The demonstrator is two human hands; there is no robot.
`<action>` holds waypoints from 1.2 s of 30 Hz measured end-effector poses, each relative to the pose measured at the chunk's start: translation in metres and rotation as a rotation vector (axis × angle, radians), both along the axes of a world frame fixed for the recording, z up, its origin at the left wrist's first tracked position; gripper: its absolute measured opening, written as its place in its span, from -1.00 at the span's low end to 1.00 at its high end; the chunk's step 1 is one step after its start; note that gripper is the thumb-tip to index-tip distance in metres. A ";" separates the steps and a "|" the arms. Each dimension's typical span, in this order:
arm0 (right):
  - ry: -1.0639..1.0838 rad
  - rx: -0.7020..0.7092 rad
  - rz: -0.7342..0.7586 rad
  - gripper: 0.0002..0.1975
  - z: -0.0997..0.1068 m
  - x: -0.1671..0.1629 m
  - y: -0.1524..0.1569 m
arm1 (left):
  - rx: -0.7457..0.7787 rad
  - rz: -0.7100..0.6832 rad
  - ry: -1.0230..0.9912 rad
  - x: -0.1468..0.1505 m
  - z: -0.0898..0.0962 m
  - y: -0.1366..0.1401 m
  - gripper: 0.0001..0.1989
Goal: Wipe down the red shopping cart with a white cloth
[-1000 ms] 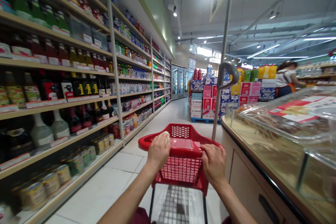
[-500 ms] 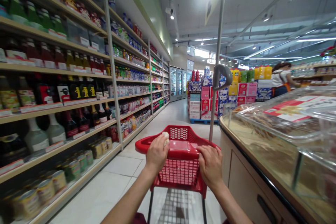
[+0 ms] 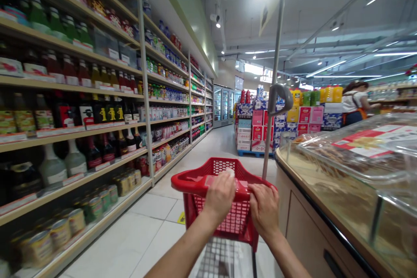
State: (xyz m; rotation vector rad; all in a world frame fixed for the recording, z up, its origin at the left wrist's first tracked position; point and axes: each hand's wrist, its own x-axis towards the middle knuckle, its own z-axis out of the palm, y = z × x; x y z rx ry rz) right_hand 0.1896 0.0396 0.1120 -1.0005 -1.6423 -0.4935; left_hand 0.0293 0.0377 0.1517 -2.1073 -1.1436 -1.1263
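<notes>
In the head view, a red shopping cart (image 3: 233, 221) stands on the tiled floor (image 3: 146, 230), low in the middle, directly before the person. The left hand (image 3: 221, 193) is curled over the middle of its handle (image 3: 192, 184), with a small white wad (image 3: 230, 173) by its fingers; whether they pinch it is unclear. The right hand (image 3: 264, 206) bends its fingers over the handle's right end, just beside the left hand but apart from it.

Along the left run shelves (image 3: 97, 132) of bottles (image 3: 54, 165) and cans (image 3: 60, 233). To the right, a clear plastic tray (image 3: 325, 150) rests on a glass-sided counter (image 3: 306, 213). Ahead are a metal pole (image 3: 276, 52), stacked boxes (image 3: 257, 132) and glass-door fridges (image 3: 224, 104); a co-worker (image 3: 356, 102) in a white top stands beyond the counter.
</notes>
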 end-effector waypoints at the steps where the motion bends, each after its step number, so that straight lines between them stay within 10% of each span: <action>1: -0.006 -0.001 0.017 -0.76 -0.001 0.002 0.000 | -0.001 -0.034 0.028 0.012 0.000 -0.001 -0.68; 12: 0.024 -0.044 0.099 -0.63 -0.003 -0.002 -0.002 | -0.100 0.200 -0.168 -0.037 0.009 0.008 -0.73; 19: 0.007 -0.016 0.111 -0.63 -0.006 0.003 0.003 | 0.006 -0.102 0.095 0.012 0.004 -0.004 -0.67; 26: 0.053 -0.044 0.124 -0.64 -0.004 0.000 0.000 | 0.036 0.148 -0.075 -0.028 0.005 0.006 -0.72; 32: 0.026 -0.014 0.119 -0.65 -0.006 0.004 0.002 | 0.068 -0.117 0.126 0.026 -0.003 -0.006 -0.70; 36: 0.014 -0.028 0.132 -0.64 -0.005 0.006 -0.001 | 0.094 -0.103 0.100 -0.006 0.000 -0.007 -0.70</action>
